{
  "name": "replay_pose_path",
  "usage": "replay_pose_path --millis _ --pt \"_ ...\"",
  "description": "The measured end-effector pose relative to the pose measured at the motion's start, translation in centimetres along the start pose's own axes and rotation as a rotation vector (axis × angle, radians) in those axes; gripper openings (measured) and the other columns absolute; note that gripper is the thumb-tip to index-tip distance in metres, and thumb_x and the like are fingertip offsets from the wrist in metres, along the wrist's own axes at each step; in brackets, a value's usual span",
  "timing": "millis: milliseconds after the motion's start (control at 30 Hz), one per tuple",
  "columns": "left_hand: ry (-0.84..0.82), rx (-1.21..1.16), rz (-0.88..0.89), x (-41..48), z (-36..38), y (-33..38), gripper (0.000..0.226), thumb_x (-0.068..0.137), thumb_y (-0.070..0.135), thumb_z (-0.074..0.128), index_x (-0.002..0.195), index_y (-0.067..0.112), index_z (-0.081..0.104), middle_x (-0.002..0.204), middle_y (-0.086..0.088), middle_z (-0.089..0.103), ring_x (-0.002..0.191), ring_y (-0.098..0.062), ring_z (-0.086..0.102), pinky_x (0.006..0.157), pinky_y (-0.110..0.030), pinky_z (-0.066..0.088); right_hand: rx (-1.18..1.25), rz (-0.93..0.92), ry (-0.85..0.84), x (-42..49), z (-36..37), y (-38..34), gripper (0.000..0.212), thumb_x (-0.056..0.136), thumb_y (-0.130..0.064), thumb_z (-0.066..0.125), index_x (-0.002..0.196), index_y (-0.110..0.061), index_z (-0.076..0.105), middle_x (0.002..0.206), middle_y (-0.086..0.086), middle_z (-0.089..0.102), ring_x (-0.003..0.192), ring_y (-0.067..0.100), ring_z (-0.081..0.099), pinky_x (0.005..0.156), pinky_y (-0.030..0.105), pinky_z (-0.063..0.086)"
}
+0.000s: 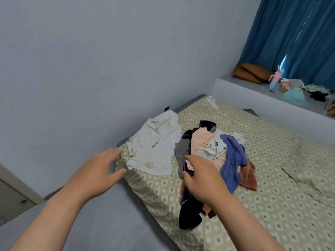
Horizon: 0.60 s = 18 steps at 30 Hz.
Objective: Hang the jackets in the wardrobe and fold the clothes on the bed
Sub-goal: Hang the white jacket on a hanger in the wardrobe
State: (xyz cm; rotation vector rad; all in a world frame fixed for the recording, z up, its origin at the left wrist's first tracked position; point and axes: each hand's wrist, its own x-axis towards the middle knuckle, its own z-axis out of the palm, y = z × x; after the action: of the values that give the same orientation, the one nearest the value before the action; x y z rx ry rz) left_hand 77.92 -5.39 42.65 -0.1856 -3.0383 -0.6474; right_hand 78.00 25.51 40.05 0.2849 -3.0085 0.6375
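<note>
Both hands are stretched out over the near edge of the bed point(272, 205), so the step in hand looks like choosing the first garment; nothing on the bed is folded yet.

The left hand point(98, 171) is wide, with fingers spread, and holds nothing. It hovers short of a crumpled white jacket point(154, 147), which lies just beyond its fingertips.

The right hand point(203, 182) is curved over the near side of the heap of clothes point(212, 147). A dark garment point(188, 216) runs from under its thumb and forefinger down toward the wrist. I cannot tell whether the fingers already pinch it or only frame it. A blue piece point(233, 163) is draped on the heap just to the right of this hand.

Judging by this, the next move calls for a firm grip on one garment only, then lifting it clear of the tangle. If the white one is truly a jacket, it needs a hanger and the wardrobe, which is not in view.
</note>
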Motion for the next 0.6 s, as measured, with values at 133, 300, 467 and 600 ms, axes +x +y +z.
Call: replay_pose_path --millis 133,300,467,600 --pt "-0.013 -0.026 0.011 6.5 -0.9 -3.9 0.059 0.084 0.038 0.074 0.138 0.028 0.056 0.137 0.006 0.06 0.124 -0.012 0.054 0.095 -0.024 0.038 0.006 0.036 -0.009 6.3 1.1 -1.1 0.055 0.098 -0.036 0.053 0.149 -0.02 0.04 0.144 -0.002 0.05 0.131 0.023 0.044 0.104 0.035 0.039" --pt "-0.025 -0.055 -0.02 13.6 -1.6 -8.2 0.061 0.085 0.041 0.072 0.141 0.024 0.053 0.142 0.004 0.056 0.13 -0.019 0.052 0.103 -0.034 0.039 0.003 0.079 -0.006 13.8 2.7 -2.5 0.053 0.098 -0.035 0.054 0.147 -0.019 0.041 0.14 -0.001 0.053 0.127 0.024 0.047 0.101 0.038 0.042" --pt "-0.066 -0.083 0.011 19.1 -0.9 -10.5 0.059 0.085 0.038 0.073 0.139 0.024 0.055 0.139 0.005 0.058 0.127 -0.017 0.053 0.096 -0.026 0.036 0.006 0.111 -0.018 18.9 4.2 -2.9 0.055 0.098 -0.036 0.053 0.149 -0.019 0.039 0.142 0.001 0.051 0.131 0.023 0.046 0.103 0.037 0.041" --pt "-0.08 -0.084 0.031 23.6 -0.5 -11.6 0.06 0.087 0.041 0.069 0.142 0.026 0.052 0.143 0.005 0.055 0.131 -0.017 0.05 0.102 -0.028 0.036 0.015 0.132 -0.022 22.2 4.5 -2.3 0.056 0.098 -0.033 0.052 0.15 -0.018 0.038 0.144 0.001 0.05 0.132 0.023 0.045 0.104 0.037 0.041"
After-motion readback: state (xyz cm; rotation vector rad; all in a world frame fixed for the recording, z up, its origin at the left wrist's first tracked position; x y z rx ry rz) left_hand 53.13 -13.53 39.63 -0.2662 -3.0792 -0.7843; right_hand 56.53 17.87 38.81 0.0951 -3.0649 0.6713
